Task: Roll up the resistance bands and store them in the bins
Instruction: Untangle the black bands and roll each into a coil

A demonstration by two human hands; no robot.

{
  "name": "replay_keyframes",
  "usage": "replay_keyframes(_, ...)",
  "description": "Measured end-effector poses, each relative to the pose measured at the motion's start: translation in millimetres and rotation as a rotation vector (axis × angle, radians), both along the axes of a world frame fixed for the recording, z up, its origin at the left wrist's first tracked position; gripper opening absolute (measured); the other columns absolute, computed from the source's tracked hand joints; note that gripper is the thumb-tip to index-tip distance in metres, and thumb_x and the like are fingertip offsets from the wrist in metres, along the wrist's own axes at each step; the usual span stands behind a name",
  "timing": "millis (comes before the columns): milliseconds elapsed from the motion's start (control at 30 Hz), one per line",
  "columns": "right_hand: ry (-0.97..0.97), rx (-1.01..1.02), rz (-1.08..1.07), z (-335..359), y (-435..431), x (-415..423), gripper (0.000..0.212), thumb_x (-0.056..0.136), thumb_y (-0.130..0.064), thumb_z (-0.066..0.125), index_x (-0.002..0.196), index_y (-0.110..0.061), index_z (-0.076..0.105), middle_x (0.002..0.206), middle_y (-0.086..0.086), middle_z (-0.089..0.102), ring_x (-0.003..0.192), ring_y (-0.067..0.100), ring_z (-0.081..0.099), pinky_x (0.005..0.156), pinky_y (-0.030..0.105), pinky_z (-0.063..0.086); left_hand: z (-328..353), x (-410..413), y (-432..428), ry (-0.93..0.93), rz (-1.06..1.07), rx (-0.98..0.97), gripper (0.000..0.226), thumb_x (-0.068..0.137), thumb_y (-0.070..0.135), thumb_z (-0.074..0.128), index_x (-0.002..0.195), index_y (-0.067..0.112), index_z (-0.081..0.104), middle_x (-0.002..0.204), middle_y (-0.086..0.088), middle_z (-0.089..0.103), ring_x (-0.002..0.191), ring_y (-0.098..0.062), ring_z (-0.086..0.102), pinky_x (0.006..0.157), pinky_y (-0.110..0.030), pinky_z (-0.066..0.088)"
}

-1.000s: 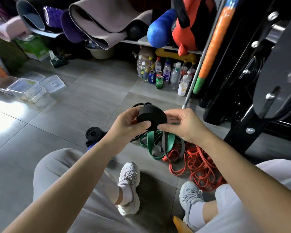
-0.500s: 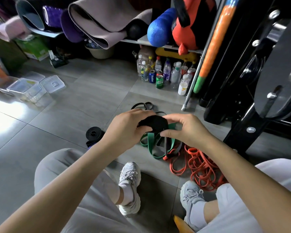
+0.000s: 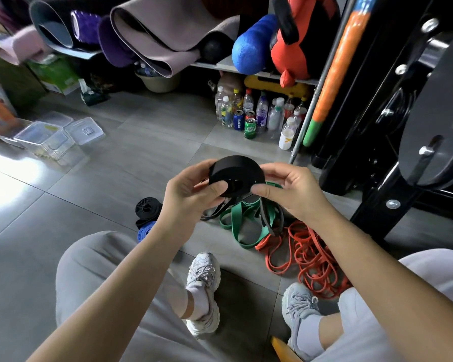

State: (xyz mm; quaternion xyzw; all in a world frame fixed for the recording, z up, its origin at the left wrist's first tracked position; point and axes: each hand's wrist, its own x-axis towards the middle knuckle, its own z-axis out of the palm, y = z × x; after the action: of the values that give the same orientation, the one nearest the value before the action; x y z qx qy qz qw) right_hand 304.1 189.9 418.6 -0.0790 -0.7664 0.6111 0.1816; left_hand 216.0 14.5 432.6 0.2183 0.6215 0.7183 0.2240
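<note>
Two hands [image 3: 191, 194] [image 3: 293, 194], two shoes [image 3: 204, 291] [image 3: 298, 307], two rolled black bands [image 3: 236, 173] [image 3: 148, 209], one rolled blue band [image 3: 145, 231]

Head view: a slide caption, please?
Left hand and right hand grip a black band roll above a green band and orange bands.

Open passage: bare grey floor [image 3: 131, 163], a broad stretch from the left hand [image 3: 188, 194] out to the clear bins [image 3: 47, 138].
Left, low: a rolled black band [image 3: 148, 209] touching a blue roll [image 3: 145, 229], just beside the left knee [image 3: 97, 270].
Centre: both hands, the right hand [image 3: 290, 194] included, grip a black roll [image 3: 236, 173] above a heap of green bands [image 3: 236, 220] and orange bands [image 3: 306, 257] (loops overlapping, hard to separate), which runs down to beside the right shoe [image 3: 298, 301].
Right: a black machine frame [image 3: 392, 178] walls off that side, near the right hand; a leaning pole [image 3: 332, 82] stands before it.
Back: bottles [image 3: 256, 116] crowd the floor under the shelf [image 3: 220, 66].
</note>
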Motion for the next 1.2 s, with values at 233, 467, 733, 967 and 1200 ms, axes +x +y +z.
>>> replay_keyframes(233, -0.035, 0.025, -0.017, -14, -9, 0, 0.038, 0.070, 0.005, 0.075, 0.094, -0.023, 0.065, 0.080, -0.015, 0.072, 0.078, 0.000, 0.067, 0.078, 0.017, 0.052, -12, -3, 1, 0.143, -0.076, -0.186, 0.045, 0.082, -0.004, 0.065, 0.109, 0.029, 0.051, 0.106, 0.007, 0.060, 0.091, -0.011, 0.065, 0.071, -0.025, 0.053)
replay_keyframes(467, -0.183, 0.290, 0.035, -14, -15, 2, 0.036, 0.073, -0.011, 0.078, 0.108, -0.018, 0.070, 0.093, -0.005, 0.073, 0.087, 0.008, 0.069, 0.086, 0.036, 0.054, -14, -13, -6, 1.258, -0.234, -0.648, 0.049, 0.086, 0.029, 0.048, 0.134, 0.036, 0.038, 0.117, 0.000, 0.058, 0.097, -0.025, 0.061, 0.071, -0.040, 0.056)
replay_keyframes(733, -0.133, 0.241, 0.050, 7, -8, -6, 0.036, 0.070, -0.022, 0.081, 0.093, -0.044, 0.064, 0.091, -0.013, 0.072, 0.088, 0.004, 0.067, 0.087, 0.032, 0.052, -3, -20, -10, 1.144, -0.084, -0.407, 0.041, 0.087, 0.017, 0.052, 0.126, 0.029, 0.055, 0.110, 0.005, 0.057, 0.092, -0.012, 0.056, 0.077, -0.021, 0.048)
replay_keyframes(967, -0.060, -0.013, 0.129, 19, -2, -28, 0.047, 0.067, -0.001, 0.077, 0.096, -0.035, 0.063, 0.086, -0.021, 0.071, 0.089, -0.002, 0.066, 0.083, 0.016, 0.050, 9, -27, -5, 0.556, 0.036, -0.084, 0.051, 0.080, 0.003, 0.066, 0.118, 0.038, 0.061, 0.099, 0.022, 0.062, 0.097, -0.008, 0.062, 0.082, -0.025, 0.052)
replay_keyframes(1200, -0.155, 0.066, 0.182, 10, -6, -29, 0.039, 0.069, 0.004, 0.077, 0.092, -0.025, 0.068, 0.082, -0.013, 0.072, 0.081, 0.002, 0.069, 0.075, 0.018, 0.052, 4, -28, -13, 0.627, -0.066, -0.455, 0.043, 0.080, 0.008, 0.069, 0.111, 0.026, 0.045, 0.113, 0.005, 0.052, 0.103, -0.020, 0.057, 0.079, -0.033, 0.053)
